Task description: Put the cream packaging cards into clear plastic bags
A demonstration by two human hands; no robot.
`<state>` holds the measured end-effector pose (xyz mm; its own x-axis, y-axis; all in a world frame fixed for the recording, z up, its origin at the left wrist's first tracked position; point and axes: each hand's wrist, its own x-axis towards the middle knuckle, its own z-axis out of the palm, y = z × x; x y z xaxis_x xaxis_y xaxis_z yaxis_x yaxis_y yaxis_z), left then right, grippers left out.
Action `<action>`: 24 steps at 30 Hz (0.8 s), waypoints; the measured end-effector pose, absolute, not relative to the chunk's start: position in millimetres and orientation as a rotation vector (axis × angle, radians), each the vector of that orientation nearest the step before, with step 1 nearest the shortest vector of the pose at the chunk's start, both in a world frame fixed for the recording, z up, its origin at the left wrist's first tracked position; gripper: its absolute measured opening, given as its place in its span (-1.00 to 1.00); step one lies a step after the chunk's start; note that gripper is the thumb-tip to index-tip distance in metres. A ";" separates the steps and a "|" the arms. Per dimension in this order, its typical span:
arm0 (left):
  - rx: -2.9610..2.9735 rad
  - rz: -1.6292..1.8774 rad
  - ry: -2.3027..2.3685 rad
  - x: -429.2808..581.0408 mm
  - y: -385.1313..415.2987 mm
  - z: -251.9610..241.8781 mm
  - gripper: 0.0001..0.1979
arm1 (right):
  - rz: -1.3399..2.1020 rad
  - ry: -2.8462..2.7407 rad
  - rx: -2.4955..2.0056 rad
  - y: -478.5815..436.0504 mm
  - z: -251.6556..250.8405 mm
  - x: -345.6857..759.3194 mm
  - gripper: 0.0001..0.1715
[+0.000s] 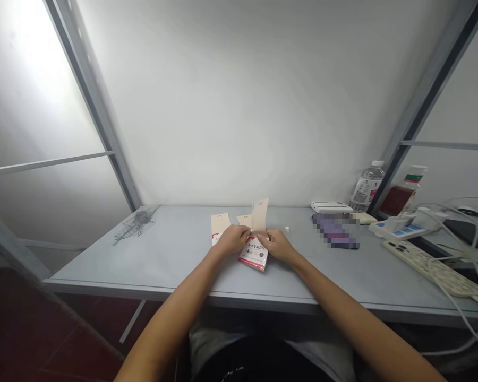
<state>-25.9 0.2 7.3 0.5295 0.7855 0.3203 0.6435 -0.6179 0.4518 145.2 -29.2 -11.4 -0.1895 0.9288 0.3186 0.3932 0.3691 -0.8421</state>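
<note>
A cream paper strip stands tilted at the middle of the bench, pinched between the two hands. Under it lies a packet with a white face, a red band and small print, its top hidden by the hands.

The left hand has its fingers closed narrow on the strip's edge. The right hand grips just as narrowly, its fingers pressed to the strip's lower part, almost meeting the left fingertips.

A small cream slip shows just behind the left hand, and a longer cream slip lies at ten o'clock, partly under that hand. A tiny white bit sits near, at two o'clock.

Farther out at two o'clock stand a water bottle and a bottle of reddish liquid. A white power strip lies at three o'clock among cables. A grey wall rises at twelve o'clock between metal frame bars.
</note>
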 end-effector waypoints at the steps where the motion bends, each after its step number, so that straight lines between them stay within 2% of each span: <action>1: 2.491 0.730 1.207 -25.8 -0.2 7.4 -0.67 | 0.785 -1.762 -1.162 -29.3 -11.4 145.4 -0.65; 18: 2.243 0.944 1.331 -20.6 0.9 3.8 -0.79 | 0.857 -1.740 -1.136 -31.2 -9.0 140.7 -0.66; 24: 2.073 1.069 1.332 -20.8 3.9 3.7 -0.68 | 0.933 -1.592 -1.105 -30.0 -4.4 138.6 -0.67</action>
<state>-20.8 3.9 3.7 0.2326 0.9016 0.3646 0.5513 -0.4311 0.7144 138.6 -30.0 -4.4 -0.1390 0.9516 0.2741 0.2260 0.3000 -0.9268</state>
